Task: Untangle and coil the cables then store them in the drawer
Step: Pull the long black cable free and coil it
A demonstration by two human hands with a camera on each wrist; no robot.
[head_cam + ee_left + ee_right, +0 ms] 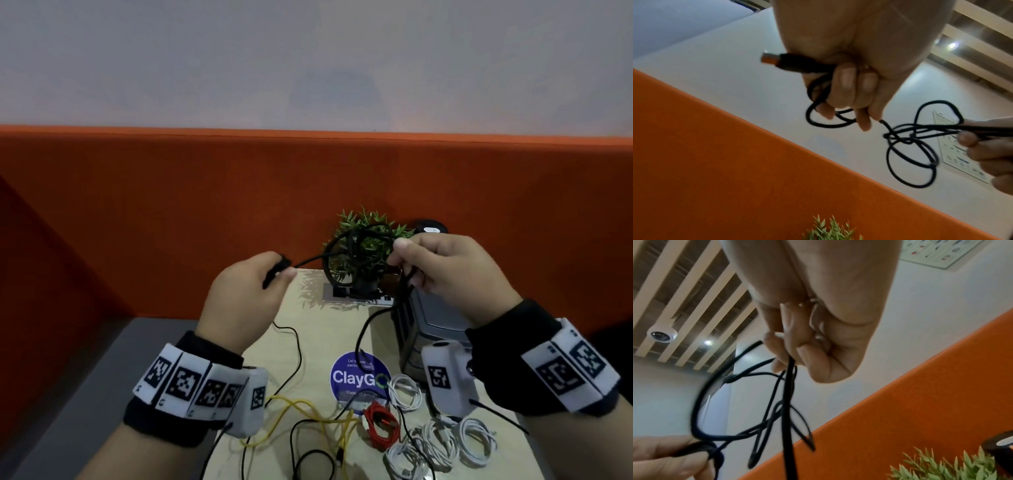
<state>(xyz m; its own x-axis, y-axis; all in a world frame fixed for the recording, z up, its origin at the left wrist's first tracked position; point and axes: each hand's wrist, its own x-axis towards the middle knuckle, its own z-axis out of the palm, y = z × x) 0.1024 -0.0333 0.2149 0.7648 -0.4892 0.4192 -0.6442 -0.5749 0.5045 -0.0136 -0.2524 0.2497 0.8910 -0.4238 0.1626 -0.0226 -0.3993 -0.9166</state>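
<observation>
Gripping black cable point(346, 253), left hand point(245, 301), right hand point(455, 274), wooden desk point(318, 329), orange partition point(205, 192), possibly felt.

The black cable point(910, 146) looks like smooth rubbery plastic, and its plug point(768, 58) has a shiny metal tip. Behind the leafy plant point(366, 246) stands a fuzzy orange cloth wall point(171, 192). The table point(318, 329) under the plant looks like pale, smooth wood.
</observation>
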